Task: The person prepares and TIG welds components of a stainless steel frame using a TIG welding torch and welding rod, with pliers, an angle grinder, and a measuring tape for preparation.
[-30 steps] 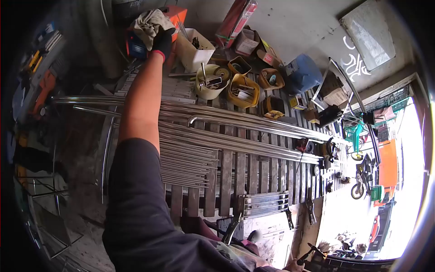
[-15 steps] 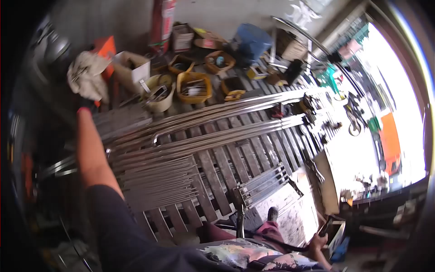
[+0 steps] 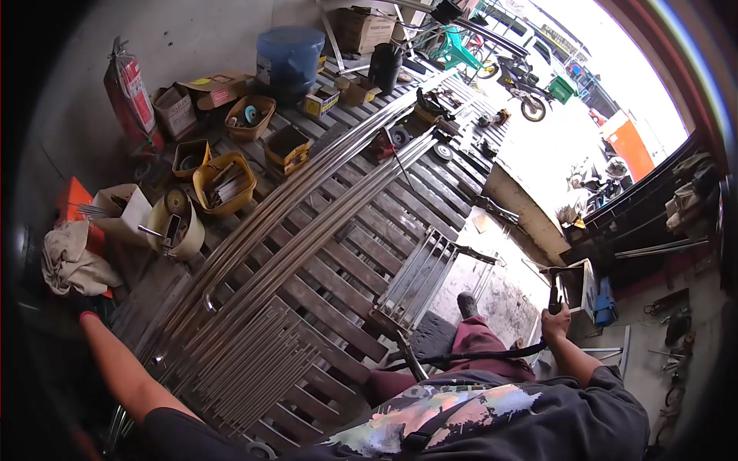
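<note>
On the left, my left hand is dark, apparently gloved with a red cuff, at the lower edge of a crumpled beige cloth; its fingers are lost in shadow. My right hand is closed around a black handle-like tool that points upward. From near that hand a black strap or cable runs across my lap. Beside the tool stands an open pale box. A metal frame with parallel bars lies between my arms, close to my leg.
Long metal tubes and thin rods lie over a slatted platform. Behind them stand a yellow tub of parts, a cream bucket, a blue drum and a fire extinguisher. A motorcycle is outside.
The view has swung toward the right and sharpened, so the tubs and cloth sit further left. My left hand stays by the cloth; my right hand still grips the black tool.
</note>
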Demonstrator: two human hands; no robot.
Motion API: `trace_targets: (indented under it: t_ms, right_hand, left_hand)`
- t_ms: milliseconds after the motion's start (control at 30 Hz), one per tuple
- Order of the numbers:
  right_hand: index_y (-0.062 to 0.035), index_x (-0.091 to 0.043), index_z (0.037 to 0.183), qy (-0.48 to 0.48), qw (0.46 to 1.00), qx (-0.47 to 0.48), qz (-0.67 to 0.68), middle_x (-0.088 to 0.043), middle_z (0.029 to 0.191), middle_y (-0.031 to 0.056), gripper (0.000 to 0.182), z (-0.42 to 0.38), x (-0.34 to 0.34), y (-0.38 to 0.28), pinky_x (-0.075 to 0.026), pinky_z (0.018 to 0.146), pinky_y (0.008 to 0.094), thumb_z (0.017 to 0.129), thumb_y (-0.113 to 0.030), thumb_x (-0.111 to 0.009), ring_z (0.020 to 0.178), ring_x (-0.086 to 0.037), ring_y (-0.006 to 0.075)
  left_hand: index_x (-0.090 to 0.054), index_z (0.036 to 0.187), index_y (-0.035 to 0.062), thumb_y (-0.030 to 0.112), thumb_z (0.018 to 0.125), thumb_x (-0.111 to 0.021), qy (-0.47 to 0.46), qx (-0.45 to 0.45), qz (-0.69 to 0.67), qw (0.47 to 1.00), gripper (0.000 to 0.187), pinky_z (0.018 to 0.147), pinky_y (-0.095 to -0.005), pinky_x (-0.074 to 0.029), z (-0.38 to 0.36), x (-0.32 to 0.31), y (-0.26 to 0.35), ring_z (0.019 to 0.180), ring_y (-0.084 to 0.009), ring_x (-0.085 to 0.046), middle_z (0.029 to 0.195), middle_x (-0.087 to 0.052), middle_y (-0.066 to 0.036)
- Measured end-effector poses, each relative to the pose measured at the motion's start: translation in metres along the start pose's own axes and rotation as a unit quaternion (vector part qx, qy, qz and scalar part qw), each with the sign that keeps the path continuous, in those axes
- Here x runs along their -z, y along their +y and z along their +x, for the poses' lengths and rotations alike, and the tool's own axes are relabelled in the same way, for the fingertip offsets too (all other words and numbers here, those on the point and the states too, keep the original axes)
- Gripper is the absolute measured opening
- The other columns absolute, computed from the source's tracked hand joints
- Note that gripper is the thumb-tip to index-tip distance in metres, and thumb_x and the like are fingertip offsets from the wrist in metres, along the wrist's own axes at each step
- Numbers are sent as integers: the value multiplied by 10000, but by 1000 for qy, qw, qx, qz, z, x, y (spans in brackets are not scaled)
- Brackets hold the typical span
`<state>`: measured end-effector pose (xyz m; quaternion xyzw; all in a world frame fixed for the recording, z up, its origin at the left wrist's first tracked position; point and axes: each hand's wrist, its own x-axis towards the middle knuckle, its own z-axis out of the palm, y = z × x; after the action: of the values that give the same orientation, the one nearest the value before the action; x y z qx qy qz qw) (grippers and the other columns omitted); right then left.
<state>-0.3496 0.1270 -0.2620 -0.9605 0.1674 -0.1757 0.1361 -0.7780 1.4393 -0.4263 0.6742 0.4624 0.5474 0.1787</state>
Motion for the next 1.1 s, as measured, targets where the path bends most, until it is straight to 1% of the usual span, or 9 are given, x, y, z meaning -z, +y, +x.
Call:
trace_targets:
  t_ms: [100,200,367,567,633,667,733,867,1100]
  right_hand:
    - [27,-628,1032,11,1000,5,0,-722,847,208,284,2,-3,-1,-579,736,451,822,-122,-745,746,-721,351]
    - [26,-629,1031,5,1000,-3,0,-721,845,207,278,4,-2,-6,-579,739,451,821,-116,-742,747,-722,351]
    - [21,-641,996,-8,1000,-3,4,-718,839,197,248,17,-13,-9,-573,734,450,811,-106,-746,745,-718,346]
    - [19,-660,1155,-55,998,-18,0,-768,957,232,437,29,-20,-34,-594,850,455,773,-145,-794,891,-766,373]
    - [21,-662,1151,-62,998,-2,20,-767,949,214,470,42,-33,-29,-592,842,421,738,-166,-785,878,-759,343]
    - [31,-661,1160,-76,996,-11,38,-770,945,216,488,38,-23,-55,-590,846,409,732,-175,-772,881,-757,329]
    - [44,-668,1174,-69,994,-5,87,-776,938,230,507,53,-34,-54,-589,860,414,752,-225,-745,886,-759,328]
    - [33,-664,1165,-100,988,3,119,-760,946,264,504,79,-42,-65,-585,878,422,760,-259,-734,895,-750,376]
    - [24,-651,1062,-116,979,88,146,-734,892,204,408,170,-139,-64,-583,833,417,771,-248,-743,843,-731,313]
  left_hand:
    - [-535,1496,-63,329,1135,-483,-8,-12,-35,999,535,1193,-415,-428,-11,1,4,1450,-399,-519,1587,-528,-278]
    - [-540,1501,-39,318,1127,-500,-43,-112,186,975,519,1202,-404,-423,-17,9,1,1445,-370,-527,1568,-553,-244]
    - [-546,1518,5,272,1107,-539,-120,-319,575,744,489,1233,-394,-409,-23,43,2,1456,-312,-522,1550,-569,-183]
    - [-423,1631,43,408,1102,-527,-186,-176,649,717,651,1313,-431,-271,-81,51,50,1561,-323,-381,1655,-459,-163]
    - [-400,1656,61,447,1099,-533,-186,-199,695,665,691,1326,-442,-247,-104,44,77,1575,-334,-364,1667,-449,-165]
    - [-409,1654,64,474,1098,-538,-181,-269,795,513,703,1316,-441,-259,-135,45,113,1564,-340,-387,1650,-472,-184]
    - [-412,1657,69,519,1101,-531,-103,-264,607,742,725,1290,-466,-292,-227,47,200,1548,-361,-420,1652,-476,-203]
    - [-256,1713,74,608,1094,-479,-191,-123,434,872,848,1184,-621,-372,-410,60,281,1537,-523,-382,1743,-310,-234]
    - [-236,1710,31,561,1103,-497,-354,12,315,880,847,1293,-587,-202,-658,104,485,1609,-498,-241,1762,-225,-270]
